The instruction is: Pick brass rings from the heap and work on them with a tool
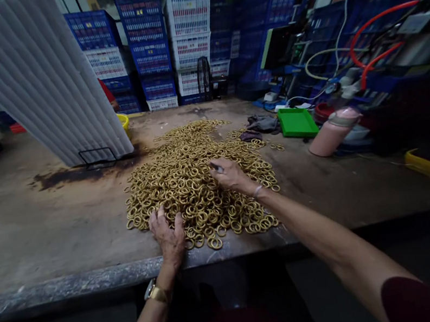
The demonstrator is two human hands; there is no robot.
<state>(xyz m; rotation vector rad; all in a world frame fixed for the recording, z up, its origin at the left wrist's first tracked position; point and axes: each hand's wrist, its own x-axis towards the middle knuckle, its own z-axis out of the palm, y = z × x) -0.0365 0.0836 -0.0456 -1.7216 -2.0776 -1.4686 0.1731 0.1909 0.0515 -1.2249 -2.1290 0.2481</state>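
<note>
Golden rings beneath right hand

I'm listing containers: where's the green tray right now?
In the head view, the green tray sits on the table right of the ring pile, between the dark cloth and the pink bottle.

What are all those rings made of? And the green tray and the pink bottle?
Rings: probably brass or another gold-coloured metal, with a soft shine; they're yellowish and catch little glints.
Green tray: most likely smooth plastic, because it's one bright, even colour.
Pink bottle: smooth and evenly coloured; it could be painted metal or plastic, I can't tell which.
</note>
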